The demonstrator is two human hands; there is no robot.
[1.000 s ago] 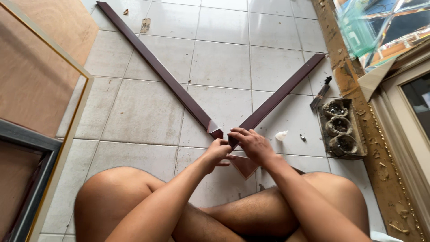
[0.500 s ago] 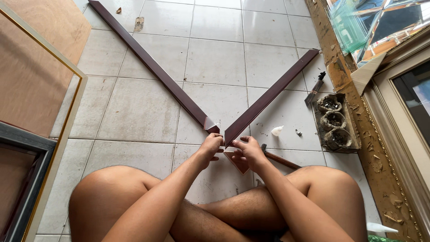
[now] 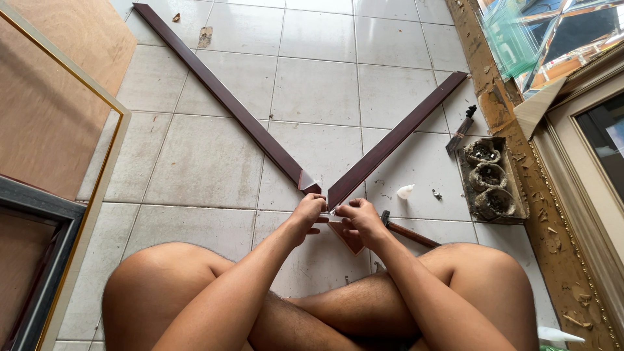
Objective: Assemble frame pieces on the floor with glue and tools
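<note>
Head view looks down on a person sitting cross-legged on a pale tiled floor [image 3: 208,156], with both hands meeting just in front of the knees. The left hand [image 3: 308,213] and the right hand [image 3: 356,220] are close together, their fingers pinched on something small and pale between them; it is too small to tell what it is. The hands sit right at the point where two long dark brown moulding strips come together in a V: the left strip [image 3: 221,97] runs away up and to the left, the right strip [image 3: 396,140] up and to the right, and their mitred ends lie near each other just beyond the fingertips. A small brown triangular piece [image 3: 349,238] lies on the floor under the right hand. Beside the right wrist lies a hammer [image 3: 406,231], its handle pointing right. Further right are a small white bottle [image 3: 405,191], a dark tool [image 3: 461,130], and a grimy tray with three round hollows [image 3: 491,179]. A gold-edged board [image 3: 52,110] leans at the left.
</note>
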